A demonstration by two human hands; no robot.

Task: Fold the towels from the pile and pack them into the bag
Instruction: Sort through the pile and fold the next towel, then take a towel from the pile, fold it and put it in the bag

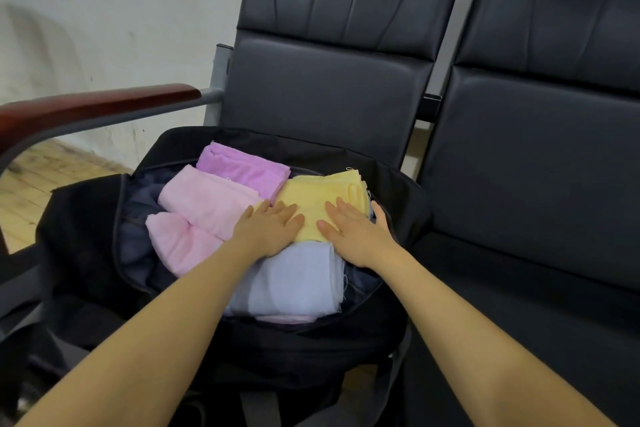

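Note:
An open black bag (86,218) sits on the left seat of a bench. Inside lie several folded towels: a purple towel (242,168) at the back, a pink towel (204,198) left of centre, a second pink towel (173,243) in front of it, a yellow towel (325,192) at the right, and a pale blue towel (294,281) nearest me. My left hand (270,227) and my right hand (353,229) press flat on the yellow towel, fingers straight and spread. No loose pile of towels shows.
The black padded bench seat (519,218) to the right is bare. A wooden armrest (97,107) on a grey metal bar runs along the left of the bag. A white wall and wooden floor (38,180) lie behind.

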